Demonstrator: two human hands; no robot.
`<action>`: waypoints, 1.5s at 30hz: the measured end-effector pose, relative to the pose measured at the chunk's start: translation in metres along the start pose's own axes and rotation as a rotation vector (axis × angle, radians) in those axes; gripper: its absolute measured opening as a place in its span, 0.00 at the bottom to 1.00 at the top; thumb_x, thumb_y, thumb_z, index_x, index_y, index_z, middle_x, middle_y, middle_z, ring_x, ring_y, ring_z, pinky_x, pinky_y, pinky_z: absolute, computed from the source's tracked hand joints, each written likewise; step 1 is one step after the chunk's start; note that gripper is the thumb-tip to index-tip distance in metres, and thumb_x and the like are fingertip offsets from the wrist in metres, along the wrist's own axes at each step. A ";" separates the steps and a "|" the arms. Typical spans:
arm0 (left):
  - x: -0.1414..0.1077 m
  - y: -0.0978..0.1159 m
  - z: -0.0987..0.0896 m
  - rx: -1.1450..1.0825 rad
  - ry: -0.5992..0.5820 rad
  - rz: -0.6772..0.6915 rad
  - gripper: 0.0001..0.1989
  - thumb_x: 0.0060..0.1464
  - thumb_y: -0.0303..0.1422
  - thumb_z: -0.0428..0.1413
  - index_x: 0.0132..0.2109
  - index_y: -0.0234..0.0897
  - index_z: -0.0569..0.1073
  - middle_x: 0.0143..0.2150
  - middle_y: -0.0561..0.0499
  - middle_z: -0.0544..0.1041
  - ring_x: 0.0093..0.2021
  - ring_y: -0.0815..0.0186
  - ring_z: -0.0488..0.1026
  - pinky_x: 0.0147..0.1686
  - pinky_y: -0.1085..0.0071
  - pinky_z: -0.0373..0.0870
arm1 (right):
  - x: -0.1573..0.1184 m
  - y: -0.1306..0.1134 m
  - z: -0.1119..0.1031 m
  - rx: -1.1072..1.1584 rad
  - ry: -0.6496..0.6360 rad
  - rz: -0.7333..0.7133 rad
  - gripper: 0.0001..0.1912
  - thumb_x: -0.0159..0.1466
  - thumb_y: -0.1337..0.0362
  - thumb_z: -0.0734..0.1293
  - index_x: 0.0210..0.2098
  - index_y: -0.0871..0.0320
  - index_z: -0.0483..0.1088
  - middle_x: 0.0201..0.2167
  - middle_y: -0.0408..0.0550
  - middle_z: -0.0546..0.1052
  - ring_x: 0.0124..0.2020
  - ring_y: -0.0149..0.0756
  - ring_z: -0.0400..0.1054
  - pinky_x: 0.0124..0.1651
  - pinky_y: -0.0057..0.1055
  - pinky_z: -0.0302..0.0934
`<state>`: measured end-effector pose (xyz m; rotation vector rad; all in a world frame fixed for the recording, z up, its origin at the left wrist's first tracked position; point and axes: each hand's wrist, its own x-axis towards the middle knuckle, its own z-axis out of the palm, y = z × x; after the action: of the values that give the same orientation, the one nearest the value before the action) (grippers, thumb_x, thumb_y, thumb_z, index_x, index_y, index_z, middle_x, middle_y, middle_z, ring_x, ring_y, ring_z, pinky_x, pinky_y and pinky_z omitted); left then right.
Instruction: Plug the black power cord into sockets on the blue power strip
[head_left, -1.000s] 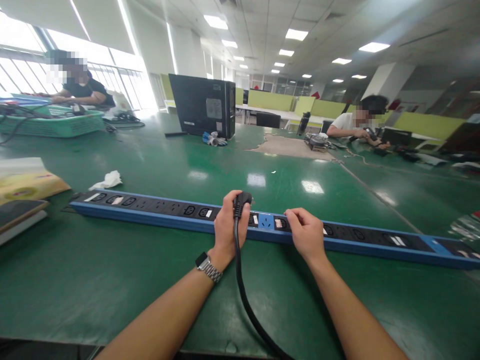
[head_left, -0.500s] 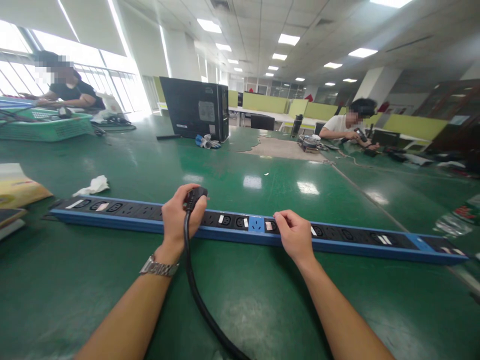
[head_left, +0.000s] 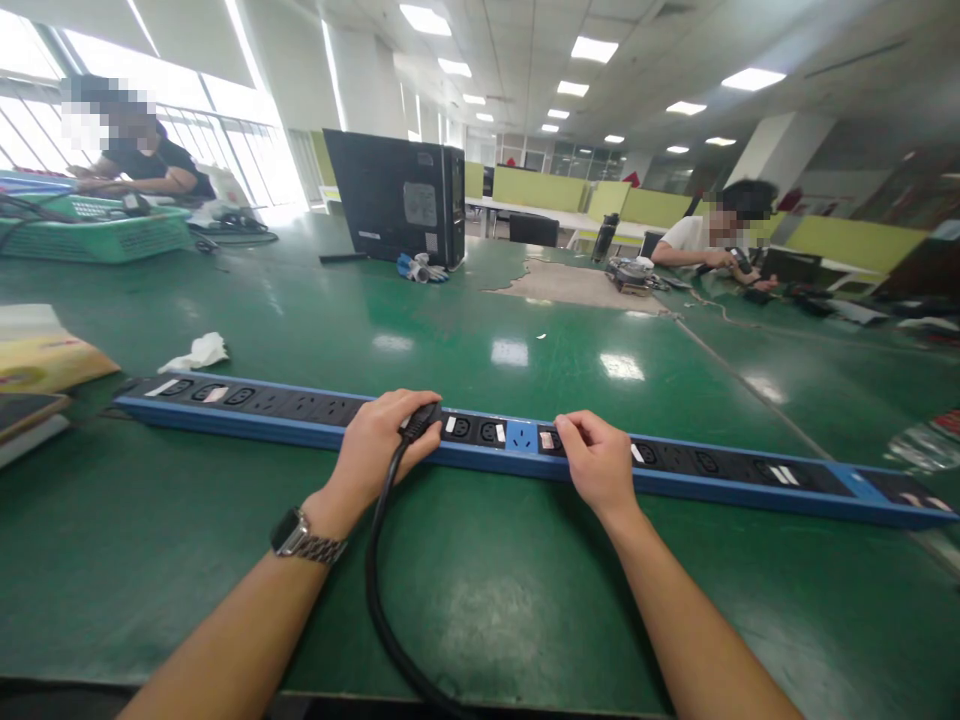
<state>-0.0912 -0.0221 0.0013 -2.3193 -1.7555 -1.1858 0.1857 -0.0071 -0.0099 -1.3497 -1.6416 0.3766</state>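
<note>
A long blue and black power strip (head_left: 480, 458) lies across the green table, with rows of sockets on top and one blue socket near its middle. My left hand (head_left: 386, 440) grips a black plug (head_left: 421, 420) right over the strip, just left of the labelled sockets; the plug's front is hidden, so whether it sits in a socket cannot be seen. From the plug a thick black cable (head_left: 373, 560) curves down toward the table's near edge. My right hand (head_left: 598, 455) rests at the strip, right of the blue socket, fingers curled together; anything between the fingertips is too small to make out.
Behind the strip stand a black computer case (head_left: 397, 195) and gloves (head_left: 421, 268). A green basket (head_left: 97, 235) is at the far left, a crumpled tissue (head_left: 199, 352) nearer. Two people sit across the table, left and right. A plastic bottle (head_left: 930, 440) lies at right.
My left hand has lowered the plug and moved it right, down to the strip's sockets. The plug now points away, less upright. My right hand stays at the same part of the strip.
</note>
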 end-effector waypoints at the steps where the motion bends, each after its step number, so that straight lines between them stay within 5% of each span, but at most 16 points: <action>1: 0.000 0.001 -0.001 0.001 -0.003 -0.003 0.16 0.55 0.41 0.54 0.47 0.38 0.76 0.43 0.46 0.79 0.43 0.58 0.76 0.47 0.63 0.71 | 0.000 0.000 0.000 0.003 0.000 -0.002 0.17 0.64 0.54 0.62 0.28 0.58 0.75 0.22 0.45 0.77 0.26 0.36 0.70 0.33 0.29 0.60; 7: -0.003 -0.002 -0.003 0.016 -0.014 -0.101 0.17 0.54 0.43 0.54 0.47 0.40 0.76 0.42 0.47 0.80 0.42 0.58 0.77 0.46 0.63 0.71 | 0.000 -0.001 0.000 0.003 -0.003 -0.006 0.17 0.64 0.54 0.62 0.27 0.57 0.75 0.22 0.45 0.77 0.26 0.36 0.70 0.33 0.29 0.60; 16: -0.005 -0.001 0.012 0.177 0.054 -0.009 0.13 0.55 0.40 0.53 0.45 0.40 0.74 0.42 0.47 0.79 0.45 0.56 0.75 0.49 0.60 0.69 | 0.000 -0.002 0.000 0.011 0.000 0.007 0.16 0.64 0.54 0.63 0.27 0.57 0.75 0.21 0.45 0.76 0.25 0.35 0.69 0.32 0.29 0.59; 45: -0.008 -0.014 0.009 0.121 0.054 0.067 0.19 0.57 0.42 0.54 0.50 0.37 0.73 0.46 0.44 0.79 0.46 0.55 0.76 0.50 0.59 0.69 | 0.002 0.000 0.002 0.014 0.007 0.004 0.17 0.65 0.55 0.62 0.26 0.58 0.74 0.22 0.46 0.76 0.26 0.35 0.69 0.33 0.27 0.58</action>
<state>-0.0985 -0.0198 -0.0152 -2.2383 -1.6685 -1.0888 0.1841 -0.0052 -0.0100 -1.3424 -1.6279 0.3840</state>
